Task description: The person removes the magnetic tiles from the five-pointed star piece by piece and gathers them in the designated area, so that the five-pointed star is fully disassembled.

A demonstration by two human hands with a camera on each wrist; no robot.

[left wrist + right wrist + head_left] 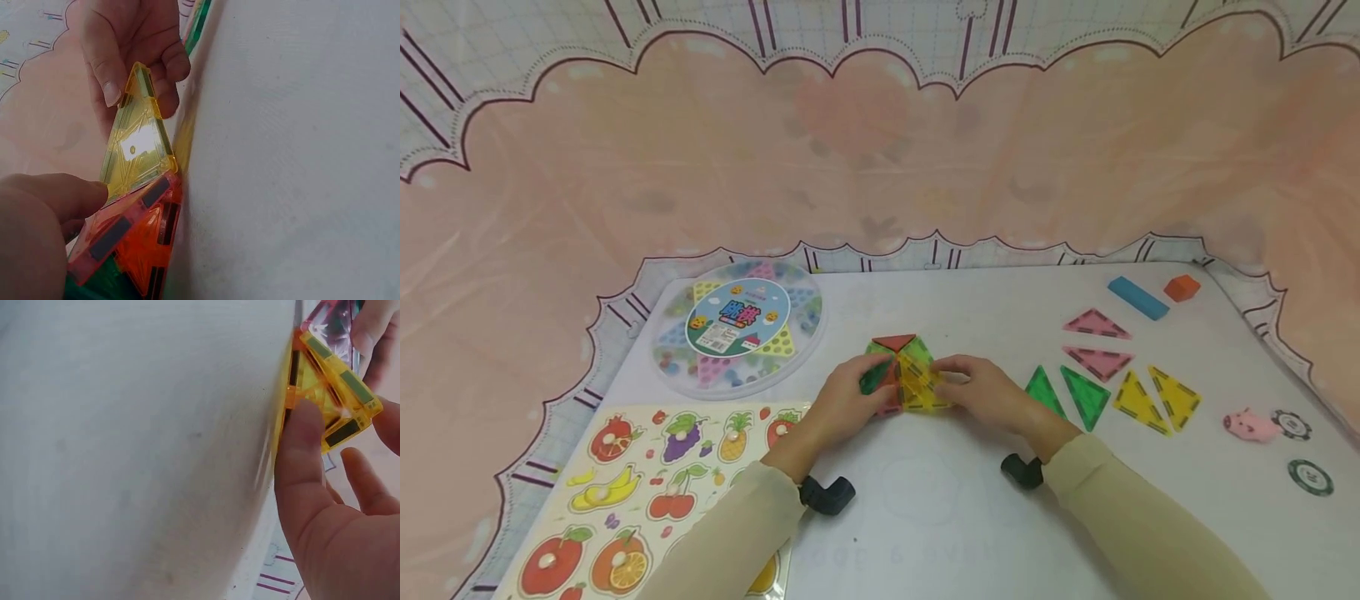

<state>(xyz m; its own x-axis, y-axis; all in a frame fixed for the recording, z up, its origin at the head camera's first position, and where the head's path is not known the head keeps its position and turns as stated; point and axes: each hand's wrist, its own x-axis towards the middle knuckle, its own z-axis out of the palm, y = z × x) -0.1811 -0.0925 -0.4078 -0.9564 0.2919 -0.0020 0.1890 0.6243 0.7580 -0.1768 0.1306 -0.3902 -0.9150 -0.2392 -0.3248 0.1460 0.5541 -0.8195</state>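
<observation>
Translucent tile structure point(917, 383) of red, green, pink and yellow pieces sits mid-table on the white table point(917, 525), between both hands; left hand point(852, 394) curled round its left side, gripping, and right hand point(988, 393) grasping the yellow tiles point(347, 375) at its right, thumb against the near face. Outward to the right, loose pairs: green triangles point(1084, 398), yellow triangles point(1176, 398), pink triangles point(1097, 362); beyond these, blue block point(1138, 297) and orange block point(1182, 288), with pig figure point(1251, 425) and round chips point(1311, 477) farther right. To the left: round game box point(801, 321) at rear, fruit board point(568, 454) nearer.
</observation>
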